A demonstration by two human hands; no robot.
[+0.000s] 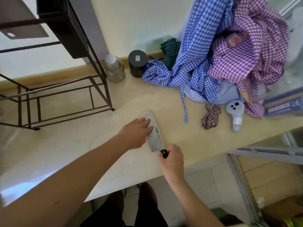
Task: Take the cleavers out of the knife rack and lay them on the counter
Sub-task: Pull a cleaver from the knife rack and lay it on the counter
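A steel cleaver point(155, 136) with a black handle lies flat on the beige counter point(68, 153), blade pointing away from me. My right hand point(173, 159) is closed around its handle near the counter's front edge. My left hand point(136, 133) rests flat with its fingers spread on the left side of the blade. A dark metal rack point(54, 89) stands on the counter at the left; a dark flat blade-like shape point(21, 22) juts from its upper left part, and I cannot tell what it is.
Behind the cleaver stand a clear plastic bottle point(114, 69) and a black round canister point(137, 63). Blue checked cloth point(185, 69) and purple checked cloth point(249, 53) pile up at the right, with a small white spray bottle point(235, 113) in front. The counter's front edge runs just behind my right wrist.
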